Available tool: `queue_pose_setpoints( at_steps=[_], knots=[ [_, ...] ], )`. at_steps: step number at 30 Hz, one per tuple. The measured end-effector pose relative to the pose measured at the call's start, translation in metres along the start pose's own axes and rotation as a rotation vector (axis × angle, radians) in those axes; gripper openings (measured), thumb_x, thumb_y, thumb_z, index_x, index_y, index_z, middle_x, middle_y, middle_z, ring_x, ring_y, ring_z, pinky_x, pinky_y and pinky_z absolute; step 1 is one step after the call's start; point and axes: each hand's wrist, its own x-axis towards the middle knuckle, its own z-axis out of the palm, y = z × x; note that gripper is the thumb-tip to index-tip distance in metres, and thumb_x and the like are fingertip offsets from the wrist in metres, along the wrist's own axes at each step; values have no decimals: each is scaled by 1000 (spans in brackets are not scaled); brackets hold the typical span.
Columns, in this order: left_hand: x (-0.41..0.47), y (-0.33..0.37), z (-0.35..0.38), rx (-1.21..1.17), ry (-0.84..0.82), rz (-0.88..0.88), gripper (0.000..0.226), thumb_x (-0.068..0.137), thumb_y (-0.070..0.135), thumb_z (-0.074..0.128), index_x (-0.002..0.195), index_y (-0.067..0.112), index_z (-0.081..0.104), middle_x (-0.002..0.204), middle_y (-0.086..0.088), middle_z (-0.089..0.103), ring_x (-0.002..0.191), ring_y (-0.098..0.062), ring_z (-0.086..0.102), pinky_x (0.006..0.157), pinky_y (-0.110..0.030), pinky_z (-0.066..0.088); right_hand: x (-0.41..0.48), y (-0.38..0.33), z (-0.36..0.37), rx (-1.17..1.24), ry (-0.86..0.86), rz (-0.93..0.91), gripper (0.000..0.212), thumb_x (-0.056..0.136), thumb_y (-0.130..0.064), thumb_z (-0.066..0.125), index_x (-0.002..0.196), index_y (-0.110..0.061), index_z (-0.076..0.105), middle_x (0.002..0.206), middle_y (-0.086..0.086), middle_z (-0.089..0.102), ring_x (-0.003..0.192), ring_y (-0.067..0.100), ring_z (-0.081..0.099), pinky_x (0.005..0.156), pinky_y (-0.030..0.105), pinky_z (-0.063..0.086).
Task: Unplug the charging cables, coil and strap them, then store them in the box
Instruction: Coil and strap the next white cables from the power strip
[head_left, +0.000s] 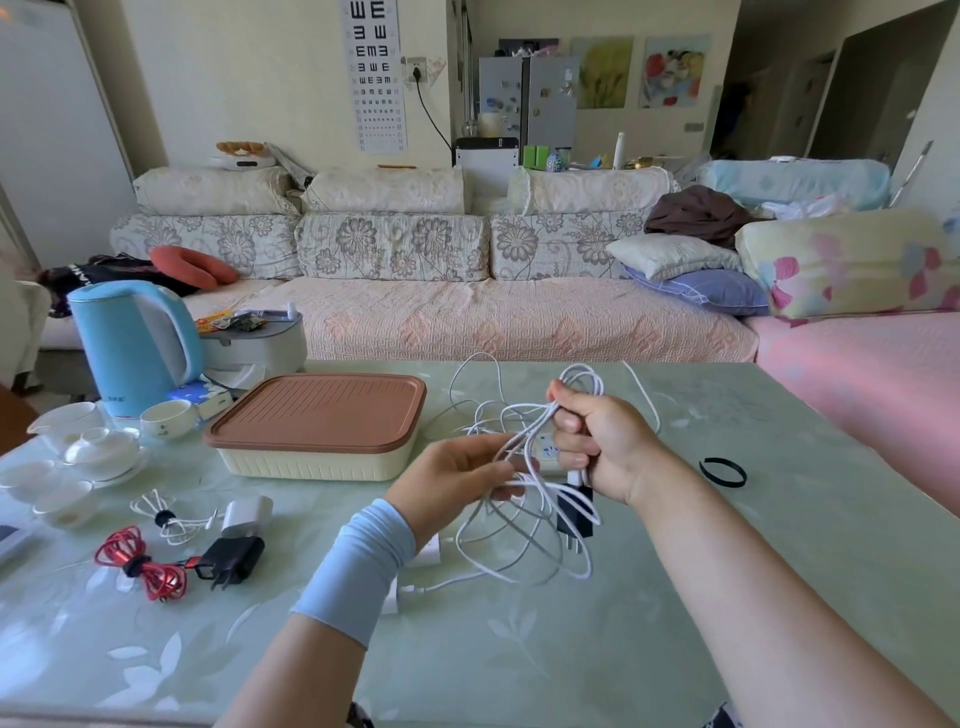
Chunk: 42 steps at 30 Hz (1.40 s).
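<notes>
Above the table (675, 597), right hand (597, 441) fisted round looped white cable (524, 540). Left hand (452, 478) pinches its strands, fingers half curled. Black plug (574, 512) dangles below.

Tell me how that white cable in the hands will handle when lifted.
Likely floppy: the white cable sags in loose loops below the right hand. Its black plug hangs free beneath, so it may swing. Loops look uneven, so probably prone to tangling.

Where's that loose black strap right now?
The black strap lies on the table at the right of the head view, just right of the right hand.
</notes>
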Motion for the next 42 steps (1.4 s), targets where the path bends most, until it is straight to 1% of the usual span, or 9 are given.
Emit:
queue_pose_setpoints(
  at_steps=[5,9,14,19,23,27,34,39,42],
  knots=[
    [3,1,-5,141,210,82,21,83,-10,65,90,9,68,82,-10,75,65,-18,66,70,-31,58,2,4,3,15,81,-28,22,100,-20,52,78,-16,52,50,-6,36,33,6,20,35,16,21],
    [4,-7,-9,511,107,-28,23,79,5,71,93,23,65,76,0,70,56,-9,54,59,-27,52,6,5,5,77,65,-36,23,100,-20,50,77,-17,50,51,-6,41,32,5,21,33,16,20],
    [-2,-3,-10,-73,-68,-87,12,74,20,68,85,14,66,76,-3,63,69,-19,49,73,-29,42,8,-1,-4,119,84,-72,26,101,-20,48,76,-17,48,52,-7,44,31,4,21,31,17,21],
    [6,-8,2,323,173,37,55,64,62,74,77,9,67,69,-1,58,65,-16,52,69,-33,47,10,5,2,115,155,-100,25,100,-19,52,75,-15,52,53,-5,47,30,4,21,31,18,20],
    [6,-4,4,276,126,20,18,92,26,64,96,12,54,58,-5,62,49,-27,63,52,-33,55,12,4,4,165,233,-130,26,100,-19,54,74,-15,53,55,-4,48,30,4,21,31,16,19],
    [5,-2,-4,462,209,259,45,96,7,53,110,48,44,105,9,61,46,-30,63,42,-38,54,12,0,-3,177,300,-137,26,100,-19,54,74,-15,54,57,-4,49,30,5,22,30,17,20],
    [10,-11,-12,957,241,496,50,76,-12,50,66,32,72,124,19,52,95,-5,61,79,-21,49,14,3,-7,198,434,-137,24,99,-18,56,76,-14,55,60,-1,51,29,5,23,33,16,19],
    [-2,-3,-23,786,119,207,15,67,25,51,60,24,64,92,14,64,91,2,52,84,-20,37,15,-5,-23,155,609,-193,24,100,-21,56,77,-14,54,65,1,56,30,5,24,34,17,20],
    [2,-10,-35,854,233,179,38,71,54,73,57,21,58,85,9,66,82,-3,55,79,-24,43,17,-7,-28,100,661,-247,23,101,-24,55,79,-15,55,68,2,62,31,7,23,34,18,21]
  ],
)
